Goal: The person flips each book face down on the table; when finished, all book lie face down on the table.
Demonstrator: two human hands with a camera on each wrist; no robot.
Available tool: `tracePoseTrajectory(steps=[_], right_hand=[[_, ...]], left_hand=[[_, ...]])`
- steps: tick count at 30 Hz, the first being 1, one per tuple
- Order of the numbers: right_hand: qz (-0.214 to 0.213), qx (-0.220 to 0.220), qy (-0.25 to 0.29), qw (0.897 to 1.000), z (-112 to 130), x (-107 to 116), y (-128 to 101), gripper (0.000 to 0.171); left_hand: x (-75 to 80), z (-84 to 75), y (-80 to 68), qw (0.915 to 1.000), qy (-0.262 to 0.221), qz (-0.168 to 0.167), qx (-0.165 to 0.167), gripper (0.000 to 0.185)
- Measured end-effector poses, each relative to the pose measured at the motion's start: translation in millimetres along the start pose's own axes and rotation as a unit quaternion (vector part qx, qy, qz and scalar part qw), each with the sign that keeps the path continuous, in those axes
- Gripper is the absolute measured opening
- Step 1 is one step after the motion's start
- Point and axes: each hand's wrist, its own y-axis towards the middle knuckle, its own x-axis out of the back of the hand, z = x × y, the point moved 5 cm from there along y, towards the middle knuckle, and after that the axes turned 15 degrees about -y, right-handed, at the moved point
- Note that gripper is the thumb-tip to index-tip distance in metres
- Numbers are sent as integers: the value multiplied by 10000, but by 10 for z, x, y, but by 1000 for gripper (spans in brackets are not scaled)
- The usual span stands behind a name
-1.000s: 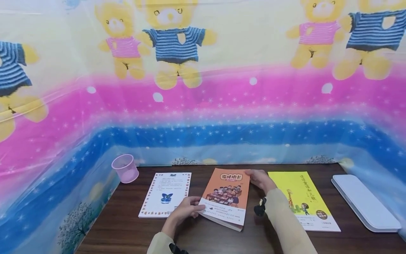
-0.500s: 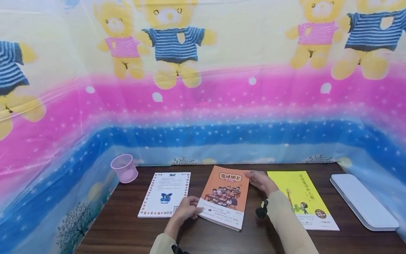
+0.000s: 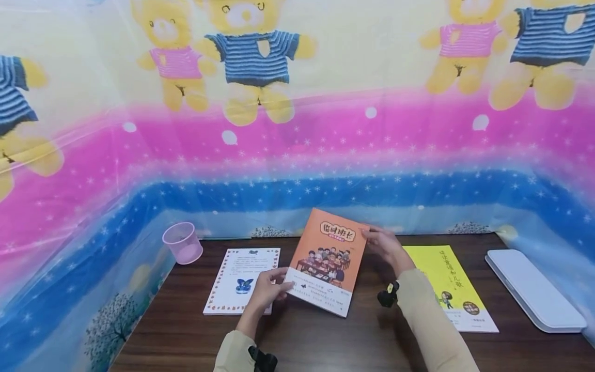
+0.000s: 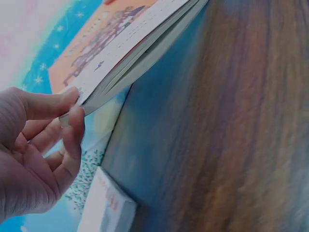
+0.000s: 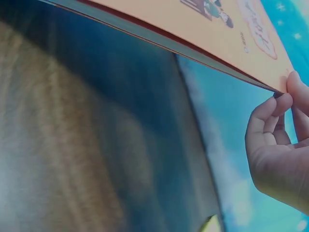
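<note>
An orange book [image 3: 326,258] with a white band across its lower cover is held above the table, its top edge tilted up. My left hand [image 3: 268,290] pinches the book's lower left corner; in the left wrist view the thumb lies on the cover and fingers curl beneath. At the upper right edge, my right hand [image 3: 385,247] pinches the book between thumb and fingers, as the right wrist view also shows. A white book [image 3: 241,281] with a blue butterfly picture lies left of it, partly behind my left hand. To the right lies a yellow book [image 3: 448,284], partly covered by my right forearm.
A pink translucent cup [image 3: 183,244] stands at the table's back left. On the far right lies a white flat case [image 3: 534,290]. A printed curtain [image 3: 297,155] with bears surrounds the dark wooden table [image 3: 325,343] at the back and sides.
Both hands have lifted the orange book up off the table and raised its top edge toward the curtain. The other books, the cup and the case have stayed in place.
</note>
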Motion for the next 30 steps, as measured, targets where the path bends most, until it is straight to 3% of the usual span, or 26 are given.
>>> tracePoseTrajectory(steps=[10,19,23,30], right_hand=[[47,797,17,9968,432,51,-40,51],[-170,1299,-37,9914,638,112,-111,48],[-79,1526,71,9882,638,101,-121,47],[67,1419,-90,9898,470,64,-90,49]], left_hand=[[43,-252,51,9945,-954,-188,-400,45],[53,-429,139,9873,-1305,-228,-877,37],[51,-438,158,9834,-1356,-395,-1141,30],[6,-293,112,9865,-1099,-550,-1086,24]])
